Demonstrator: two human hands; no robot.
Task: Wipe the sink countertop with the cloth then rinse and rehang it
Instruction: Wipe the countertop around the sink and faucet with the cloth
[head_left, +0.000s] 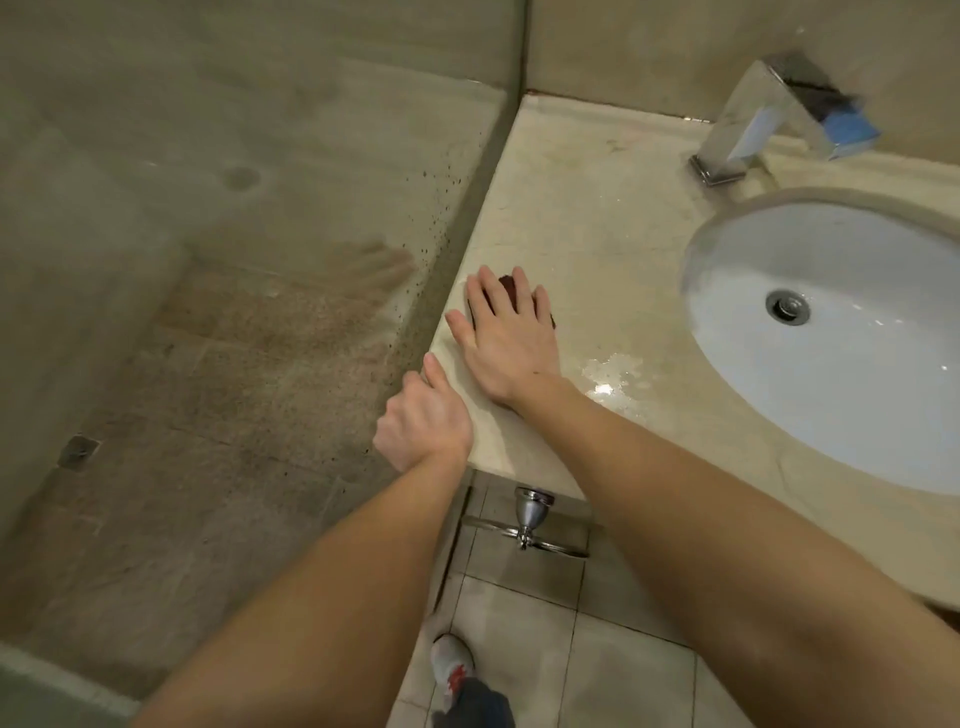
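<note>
A dark red cloth (511, 287) lies flat on the beige stone countertop (587, 228), near its left edge. My right hand (501, 338) presses down on the cloth with straight, spread fingers and covers most of it. My left hand (423, 418) curls over the countertop's front left corner, thumb on top. A white oval sink (841, 395) with a metal drain sits to the right. A wet patch (613, 371) glistens between my right wrist and the sink.
A square chrome faucet (779, 111) stands behind the sink. A glass shower panel (234, 260) runs along the countertop's left edge, reflecting my hand. A chrome towel rail (527, 522) hangs below the counter front. Tiled floor and my shoe (452, 667) lie below.
</note>
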